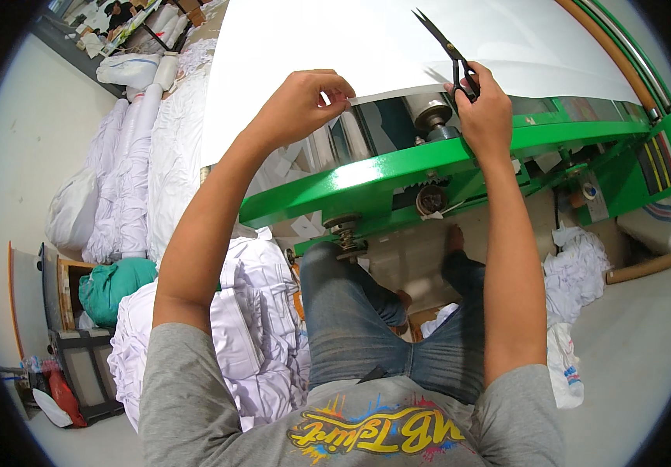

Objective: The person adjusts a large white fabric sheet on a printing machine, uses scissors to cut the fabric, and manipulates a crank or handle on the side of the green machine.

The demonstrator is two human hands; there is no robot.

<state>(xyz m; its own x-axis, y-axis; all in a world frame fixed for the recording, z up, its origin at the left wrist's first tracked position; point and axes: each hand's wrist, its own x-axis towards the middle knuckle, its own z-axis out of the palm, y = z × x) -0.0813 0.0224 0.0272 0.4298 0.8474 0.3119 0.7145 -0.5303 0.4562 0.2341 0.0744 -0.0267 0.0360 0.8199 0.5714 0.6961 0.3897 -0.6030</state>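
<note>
A broad white sheet (335, 47), cloth or paper, I cannot tell which, lies over the green-framed machine (366, 179). At its near edge my left hand (300, 105) is closed, thumb and fingertips pinching the border. A narrow strip of that edge runs from these fingers toward my right hand (485, 113). My right hand grips black scissors (454, 56) by the handle loops. Their long blades point away and to the left above the sheet, nearly closed and apart from its edge.
Metal rollers (429, 113) show beneath the sheet's edge. A brown roll (616, 54) runs along the machine's right end. White fabric piles (250, 311) crowd my left leg, with wrapped rolls (137, 163) farther left. More white cloth (577, 268) and a cardboard tube (647, 266) lie right.
</note>
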